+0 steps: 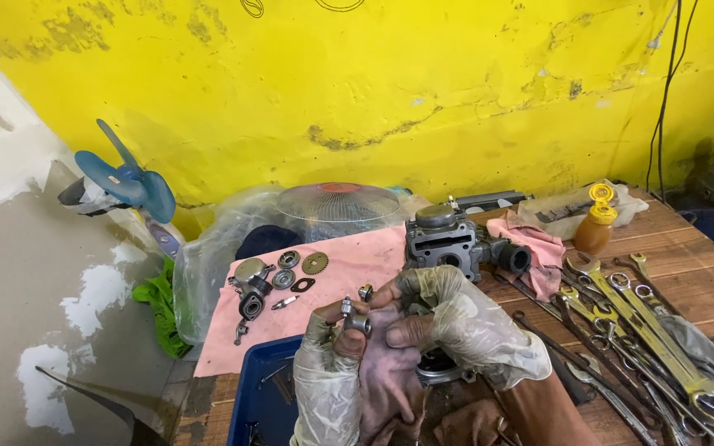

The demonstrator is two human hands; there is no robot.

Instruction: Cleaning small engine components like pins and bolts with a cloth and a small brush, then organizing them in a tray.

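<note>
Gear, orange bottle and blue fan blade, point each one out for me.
gear (pixel 315 263), head view, on its toothed disc's face.
orange bottle (pixel 594 231), head view, on its body below the yellow cap.
blue fan blade (pixel 130 183), head view, near the hub.

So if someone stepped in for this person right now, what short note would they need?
Left hand, in a thin plastic glove, pinches a small metal part at the fingertips. Right hand, also gloved, touches that part from the other side. The engine block sits behind the hands on the pink cloth. Gears and bearings already lie off to the left on the cloth. Wrenches lie on the wooden table to the right. Blue tray sits below the left hand.
</note>
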